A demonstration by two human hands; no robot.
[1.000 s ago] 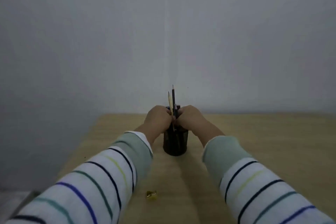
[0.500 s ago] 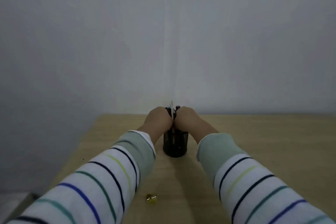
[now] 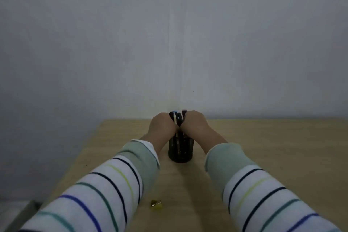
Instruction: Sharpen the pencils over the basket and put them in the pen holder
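Note:
A black mesh pen holder (image 3: 180, 151) stands on the wooden table (image 3: 263, 147) near its far edge. My left hand (image 3: 162, 128) and my right hand (image 3: 194, 126) are curled side by side over the holder's rim, knuckles touching. A light pencil (image 3: 175, 120) is pinched in the left hand and a dark pencil (image 3: 182, 118) in the right. Both pencils stand upright and reach down into the holder. Only their short top ends show between my hands. A small yellow sharpener (image 3: 156, 204) lies on the table near me, between my striped sleeves.
A plain grey wall rises right behind the table. The table's left edge (image 3: 88, 149) runs diagonally toward me. A grey object (image 3: 24, 211) shows at the lower left beside the table, mostly hidden by my left sleeve.
Both pencils, which stood high above my hands a second ago, have gone down into the holder. My hands have stayed at the rim and sunk slightly.

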